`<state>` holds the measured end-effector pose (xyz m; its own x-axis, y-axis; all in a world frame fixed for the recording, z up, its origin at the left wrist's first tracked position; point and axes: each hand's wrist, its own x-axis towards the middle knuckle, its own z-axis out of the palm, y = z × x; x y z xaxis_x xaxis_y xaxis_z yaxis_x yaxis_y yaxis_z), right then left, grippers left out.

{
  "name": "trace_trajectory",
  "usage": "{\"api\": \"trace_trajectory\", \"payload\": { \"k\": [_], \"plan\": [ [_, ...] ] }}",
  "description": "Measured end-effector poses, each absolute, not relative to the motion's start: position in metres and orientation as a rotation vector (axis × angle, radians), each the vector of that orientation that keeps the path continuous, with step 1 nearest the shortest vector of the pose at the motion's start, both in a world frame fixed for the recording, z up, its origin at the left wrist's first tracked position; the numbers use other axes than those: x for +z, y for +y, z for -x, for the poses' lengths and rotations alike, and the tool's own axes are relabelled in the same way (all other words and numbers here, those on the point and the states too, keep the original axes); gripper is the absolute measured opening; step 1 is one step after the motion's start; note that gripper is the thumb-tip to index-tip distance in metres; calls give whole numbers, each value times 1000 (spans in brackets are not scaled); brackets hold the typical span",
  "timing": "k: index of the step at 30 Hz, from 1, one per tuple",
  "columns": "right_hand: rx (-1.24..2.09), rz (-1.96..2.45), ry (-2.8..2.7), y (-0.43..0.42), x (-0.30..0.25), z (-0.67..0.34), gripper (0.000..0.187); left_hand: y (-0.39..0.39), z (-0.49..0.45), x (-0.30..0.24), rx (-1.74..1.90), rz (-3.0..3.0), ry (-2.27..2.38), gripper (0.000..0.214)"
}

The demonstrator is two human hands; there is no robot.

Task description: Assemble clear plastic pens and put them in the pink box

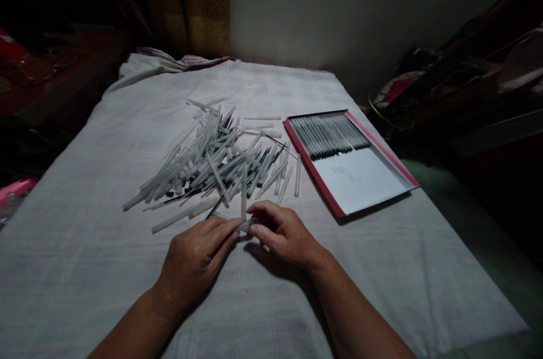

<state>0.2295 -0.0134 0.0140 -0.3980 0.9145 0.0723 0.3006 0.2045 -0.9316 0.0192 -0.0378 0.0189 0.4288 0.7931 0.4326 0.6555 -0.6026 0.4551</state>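
My left hand [199,251] pinches one end of a short translucent plastic tube [245,225] between thumb and fingers. The thumb and fingers of my right hand [286,233] are closed on its other end. Just beyond my fingertips lies a loose pile of similar translucent tubes [216,169], mixed with thin dark sticks whose kind I cannot make out. Right of the pile is a shallow red-edged box [316,185]. Across its far half lies a row of dark-tipped tubes [328,134], side by side; its near half shows a white bottom with faint dark marks.
A pale checked cloth [203,314] covers the table, bunched at the far left corner. Behind it are a wall [305,14] and a curtain [203,3]. A dark red surface [55,82] with items stands at the left; dim clutter [407,85] lies at the right.
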Motion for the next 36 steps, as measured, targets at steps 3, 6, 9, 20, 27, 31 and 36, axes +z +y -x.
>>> {"api": "trace_trajectory", "payload": {
  "k": [3,6,9,20,27,31,36],
  "plan": [
    [1205,1076,-1873,-14,15,-228,22,-38,-19,20,917,-2469,1246,19],
    [1197,1134,-1844,-11,17,-230,18,-35,-16,20,906,-2500,1304,19],
    [1217,1229,-1694,-7,18,-236,18,-30,-8,20,925,-2511,1385,21],
    [1482,1316,-1417,-3,21,-241,24,-22,0,21,971,-2467,1408,23],
    [1407,1350,-1329,3,14,-249,33,-8,29,22,1067,-2385,1767,26],
    [1335,1354,-1341,4,13,-248,29,1,49,21,1006,-2233,2155,28],
    [1328,1351,-1371,4,13,-247,26,7,53,12,710,-2319,2262,33]
  ]
}}
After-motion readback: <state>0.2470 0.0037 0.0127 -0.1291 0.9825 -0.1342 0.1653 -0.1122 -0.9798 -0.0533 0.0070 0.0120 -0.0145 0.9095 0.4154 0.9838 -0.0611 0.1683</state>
